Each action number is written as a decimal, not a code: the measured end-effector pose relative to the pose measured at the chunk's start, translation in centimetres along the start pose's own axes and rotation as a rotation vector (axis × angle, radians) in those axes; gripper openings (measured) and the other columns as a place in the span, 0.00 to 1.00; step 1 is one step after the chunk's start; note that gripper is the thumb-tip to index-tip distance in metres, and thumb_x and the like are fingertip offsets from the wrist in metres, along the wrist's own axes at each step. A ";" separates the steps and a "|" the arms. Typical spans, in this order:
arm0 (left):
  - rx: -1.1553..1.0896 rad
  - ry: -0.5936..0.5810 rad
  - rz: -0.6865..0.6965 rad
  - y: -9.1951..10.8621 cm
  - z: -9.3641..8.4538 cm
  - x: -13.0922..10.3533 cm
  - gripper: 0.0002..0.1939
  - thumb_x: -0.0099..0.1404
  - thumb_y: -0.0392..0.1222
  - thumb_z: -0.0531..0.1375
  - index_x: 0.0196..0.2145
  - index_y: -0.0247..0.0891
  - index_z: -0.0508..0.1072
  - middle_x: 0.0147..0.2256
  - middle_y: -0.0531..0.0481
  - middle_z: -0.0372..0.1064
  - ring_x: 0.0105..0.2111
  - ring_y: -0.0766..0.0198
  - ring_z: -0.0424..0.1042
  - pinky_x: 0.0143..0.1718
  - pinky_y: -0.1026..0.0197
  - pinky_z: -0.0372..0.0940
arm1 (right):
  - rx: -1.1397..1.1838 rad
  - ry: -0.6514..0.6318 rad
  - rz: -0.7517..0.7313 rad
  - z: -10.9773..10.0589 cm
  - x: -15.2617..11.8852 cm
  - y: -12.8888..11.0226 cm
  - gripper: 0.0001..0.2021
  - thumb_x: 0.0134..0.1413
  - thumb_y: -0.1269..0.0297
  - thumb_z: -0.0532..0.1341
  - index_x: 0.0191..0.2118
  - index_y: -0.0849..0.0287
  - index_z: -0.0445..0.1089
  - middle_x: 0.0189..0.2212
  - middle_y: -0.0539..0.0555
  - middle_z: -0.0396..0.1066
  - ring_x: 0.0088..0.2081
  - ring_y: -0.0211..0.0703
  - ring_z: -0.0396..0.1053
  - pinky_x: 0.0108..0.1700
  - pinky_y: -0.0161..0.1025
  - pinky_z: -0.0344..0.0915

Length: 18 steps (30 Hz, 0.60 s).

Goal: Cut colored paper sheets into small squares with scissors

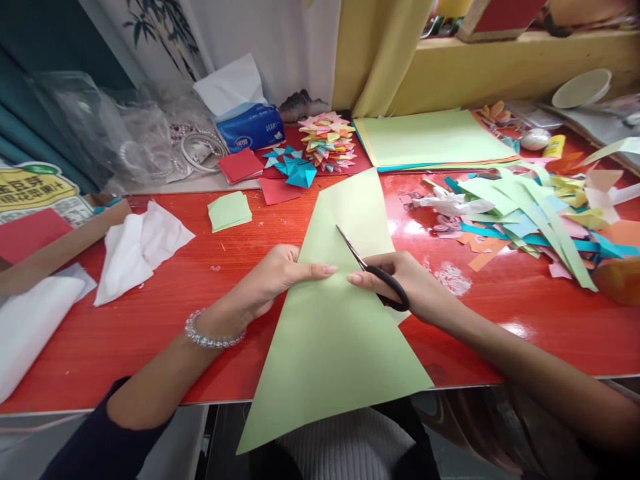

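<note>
- One red table (120, 340).
- One green sheet (330, 360), overhanging the table's near edge.
- One heap of paper strips (530, 207), right of the sheet, too tangled to count.
- One stack of large coloured sheets (440, 137), beyond the sheet, rightward.
- One tissue pack (250, 127), beyond it, leftward.
- Two hands: left hand (273, 273) pinching the sheet's left edge, thumb on top; right hand (410, 270) curled around the scissors' handles.
- One pair of scissors (367, 269), at the sheet.
- One stack of small green squares (230, 211), left of it.

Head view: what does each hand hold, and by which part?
Left hand: green sheet, by its left edge. Right hand: scissors, by the black handles.
</note>
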<state>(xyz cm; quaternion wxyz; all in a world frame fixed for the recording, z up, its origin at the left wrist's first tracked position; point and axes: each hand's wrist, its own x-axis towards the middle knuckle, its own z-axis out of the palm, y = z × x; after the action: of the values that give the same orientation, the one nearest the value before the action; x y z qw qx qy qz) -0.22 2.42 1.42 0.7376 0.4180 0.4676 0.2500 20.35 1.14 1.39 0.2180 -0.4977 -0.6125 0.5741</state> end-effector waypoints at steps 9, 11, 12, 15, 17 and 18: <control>0.050 -0.037 -0.037 0.0 0.5 -0.1 0.09 0.52 0.41 0.67 0.30 0.33 0.77 0.30 0.47 0.77 0.28 0.61 0.76 0.27 0.66 0.71 | -0.002 0.009 -0.017 -0.1 0.0 0.0 0.22 0.46 0.50 0.63 0.18 0.59 0.55 0.13 0.43 0.51 0.16 0.29 0.50 0.18 0.33 0.42; 0.052 -0.046 -0.038 0.0 0.6 -0.1 0.09 0.52 0.41 0.67 0.30 0.33 0.77 0.31 0.47 0.77 0.29 0.61 0.76 0.28 0.65 0.71 | -0.004 0.012 -0.022 0.0 0.0 0.1 0.22 0.46 0.50 0.63 0.18 0.59 0.54 0.13 0.43 0.51 0.16 0.29 0.50 0.18 0.33 0.41; 0.054 -0.045 -0.040 0.0 0.6 -0.1 0.09 0.52 0.41 0.67 0.30 0.33 0.77 0.31 0.47 0.77 0.29 0.61 0.76 0.28 0.65 0.71 | -0.004 0.012 -0.024 0.0 0.0 0.1 0.22 0.46 0.50 0.63 0.18 0.59 0.54 0.13 0.43 0.50 0.16 0.29 0.50 0.18 0.33 0.41; 0.059 -0.039 -0.046 -0.1 0.6 -0.1 0.10 0.51 0.42 0.67 0.30 0.33 0.77 0.31 0.47 0.77 0.28 0.62 0.76 0.27 0.65 0.70 | 0.001 0.010 -0.026 0.1 0.1 0.2 0.23 0.46 0.50 0.63 0.18 0.59 0.53 0.13 0.43 0.50 0.16 0.28 0.50 0.18 0.33 0.41; 0.062 -0.037 -0.054 -0.1 0.6 -0.1 0.10 0.51 0.42 0.67 0.30 0.33 0.76 0.30 0.46 0.77 0.28 0.62 0.75 0.27 0.65 0.70 | 0.008 0.011 -0.023 0.1 0.1 0.3 0.23 0.45 0.49 0.64 0.18 0.59 0.53 0.14 0.43 0.49 0.16 0.28 0.49 0.18 0.32 0.40; 0.063 -0.037 -0.055 -0.1 0.5 -0.1 0.11 0.51 0.43 0.67 0.30 0.33 0.76 0.30 0.46 0.77 0.28 0.62 0.75 0.27 0.65 0.70 | 0.012 0.009 -0.020 0.1 0.1 0.3 0.23 0.45 0.49 0.64 0.18 0.59 0.53 0.14 0.43 0.49 0.16 0.28 0.49 0.18 0.32 0.40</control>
<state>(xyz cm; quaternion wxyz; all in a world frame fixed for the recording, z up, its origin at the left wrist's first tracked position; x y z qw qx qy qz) 0.23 2.11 1.50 0.7391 0.4326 0.4731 0.2069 20.32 1.13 1.10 0.2295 -0.4930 -0.6131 0.5731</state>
